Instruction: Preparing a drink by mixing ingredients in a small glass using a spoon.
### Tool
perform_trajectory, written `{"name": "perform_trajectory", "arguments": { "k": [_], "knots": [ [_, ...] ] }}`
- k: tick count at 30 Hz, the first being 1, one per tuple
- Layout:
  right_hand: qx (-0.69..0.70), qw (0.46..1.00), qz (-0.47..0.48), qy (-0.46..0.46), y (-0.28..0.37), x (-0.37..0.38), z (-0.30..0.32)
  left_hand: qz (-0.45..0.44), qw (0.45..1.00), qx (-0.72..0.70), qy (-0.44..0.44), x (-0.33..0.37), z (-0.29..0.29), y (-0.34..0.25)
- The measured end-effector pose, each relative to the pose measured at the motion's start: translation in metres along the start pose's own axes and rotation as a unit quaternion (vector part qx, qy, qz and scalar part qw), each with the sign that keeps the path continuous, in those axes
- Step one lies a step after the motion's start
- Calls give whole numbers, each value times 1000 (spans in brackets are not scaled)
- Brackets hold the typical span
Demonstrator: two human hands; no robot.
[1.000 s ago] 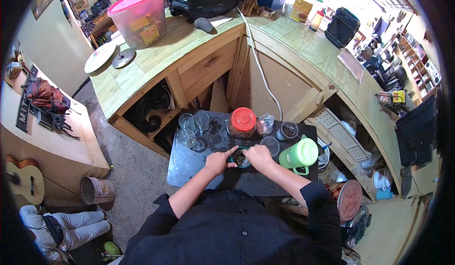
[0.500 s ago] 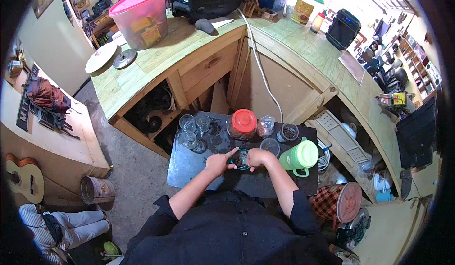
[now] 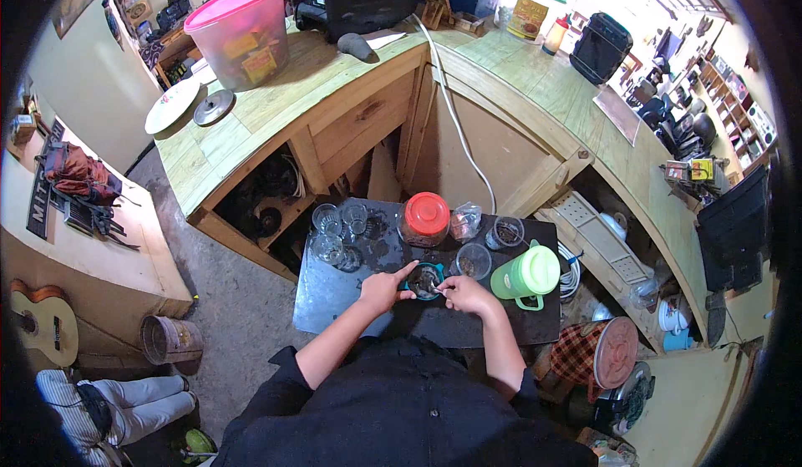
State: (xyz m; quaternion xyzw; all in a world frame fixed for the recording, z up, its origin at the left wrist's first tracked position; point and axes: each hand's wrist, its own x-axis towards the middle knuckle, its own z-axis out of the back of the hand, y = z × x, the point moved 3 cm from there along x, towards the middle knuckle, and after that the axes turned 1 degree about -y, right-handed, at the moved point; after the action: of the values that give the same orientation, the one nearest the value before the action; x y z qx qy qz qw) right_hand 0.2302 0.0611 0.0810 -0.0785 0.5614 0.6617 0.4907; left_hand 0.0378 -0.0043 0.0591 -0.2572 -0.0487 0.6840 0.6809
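Observation:
My left hand (image 3: 382, 290) grips the near-left side of a small teal-rimmed cup (image 3: 428, 266), thumb and forefinger against its rim. Dark contents show inside it. A thin metal spoon (image 3: 437, 291) reaches into the cup, and my right hand (image 3: 466, 294) is closed around its handle. Just behind stands a clear plastic tub (image 3: 474, 261) with dark grounds in it. A red-lidded jar (image 3: 426, 215), a clear bag (image 3: 465, 221) and a clear cup with dark contents (image 3: 506, 232) stand farther back. To the right is a light green pitcher (image 3: 526, 276).
Several clear glasses (image 3: 327, 218) are grouped at the left of the low table (image 3: 320, 304). Wooden counters (image 3: 351, 87) curve around behind, carrying a pink-lidded bucket (image 3: 238, 41). A white cable (image 3: 458, 108) hangs down. A checkered container (image 3: 577, 352) stands beside the table at right.
My right hand has shifted slightly right and pulled back from over the cup, so the spoon and contents show more. My left hand stays on the cup.

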Motion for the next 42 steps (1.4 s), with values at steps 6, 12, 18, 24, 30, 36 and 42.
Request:
{"name": "perform_trajectory", "arguments": {
  "k": [6, 12, 18, 24, 30, 36, 42],
  "knots": [
    [-303, 936, -39, -178, 26, -3, -42, 8, 1000, -14, 8, 2, -2, 2],
    [-338, 931, -53, -131, 18, 27, -16, 2, 1000, 0, -5, 0, -1, 2],
    [-343, 926, -54, -148, 34, 20, -32, 4, 1000, -20, -1, 2, -5, 5],
    [-339, 933, -42, -114, 31, 23, -19, -4, 1000, -4, 1, 2, -3, 3],
    [-360, 925, -65, -104, 32, 15, -27, 4, 1000, -25, 4, 2, -4, 3],
    [-379, 914, -103, -99, 45, 20, -34, 3, 1000, 7, 8, 2, -3, 1],
    [-393, 910, -114, -68, 49, 39, -35, 0, 1000, 3, -1, 2, -5, 3]
  ]
}}
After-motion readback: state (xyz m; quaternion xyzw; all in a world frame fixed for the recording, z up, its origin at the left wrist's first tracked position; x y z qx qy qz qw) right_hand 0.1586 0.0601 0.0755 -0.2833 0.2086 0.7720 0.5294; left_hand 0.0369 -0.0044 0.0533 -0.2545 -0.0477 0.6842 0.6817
